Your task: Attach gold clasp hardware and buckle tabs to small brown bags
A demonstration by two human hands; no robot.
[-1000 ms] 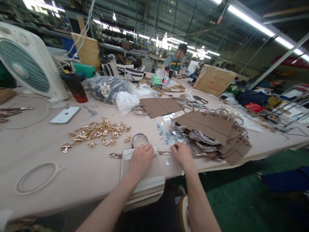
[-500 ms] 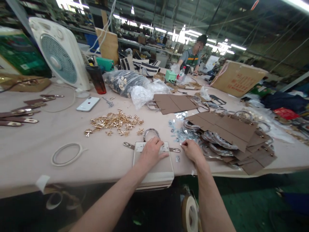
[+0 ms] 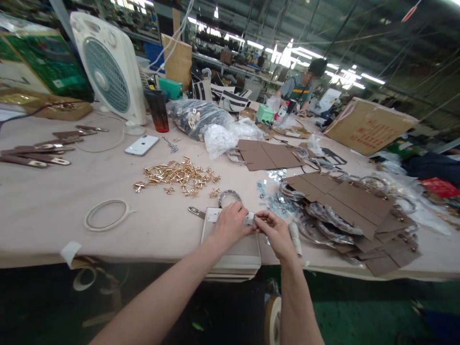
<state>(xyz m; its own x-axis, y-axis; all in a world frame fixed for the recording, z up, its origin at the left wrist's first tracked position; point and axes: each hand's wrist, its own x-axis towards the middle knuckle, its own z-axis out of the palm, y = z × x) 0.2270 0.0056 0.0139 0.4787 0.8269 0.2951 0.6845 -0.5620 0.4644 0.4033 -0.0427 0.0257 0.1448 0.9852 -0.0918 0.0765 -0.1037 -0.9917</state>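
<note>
Light's pretty even across the pale tabletop [image 3: 161,225], kinda flat, soft shadows only. Background at 1 o'clock is blown out — hard white glare under a dim roof [image 3: 366,33] — and the fluorescent tubes [image 3: 373,78] toward 2 are basically clipped. The gold metal fittings [image 3: 179,175] at 9 throw some nice glints. Down at 6 it goes nearly black, and the green floor [image 3: 377,306] at 4 is murky. Wide lens tilts the box fan [image 3: 108,72] at 10, edges look smeary. Detail by the right hand [image 3: 278,235] is too soft to read.
</note>
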